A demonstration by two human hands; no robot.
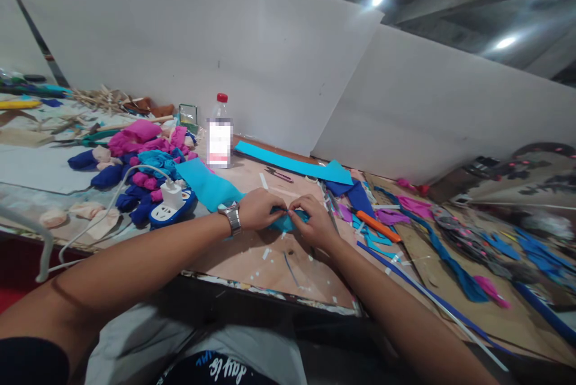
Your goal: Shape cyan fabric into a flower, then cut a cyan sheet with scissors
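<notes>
Over the wooden board, my left hand (258,208), with a watch (233,219) on its wrist, has thumb and forefinger pinched together. My right hand (314,221) pinches close against it, fingertips nearly touching. Between them is a small bright-blue piece of thin crepe-like material (283,220), gripped by both hands and partly hidden by the fingers. A wider blue strip (209,184) lies just beyond my left wrist. Farther back, a long blue strip (288,160) is stretched across the board, and small scissors (279,175) rest in front of it.
A red-capped bottle (220,133) stands against the wall. Left are a blue-and-white power strip (173,206) with a white cable and a heap of pink and blue bundles (144,139). An orange-handled cutter (378,226) and coloured scraps lie right. The board's front edge (270,295) is near me.
</notes>
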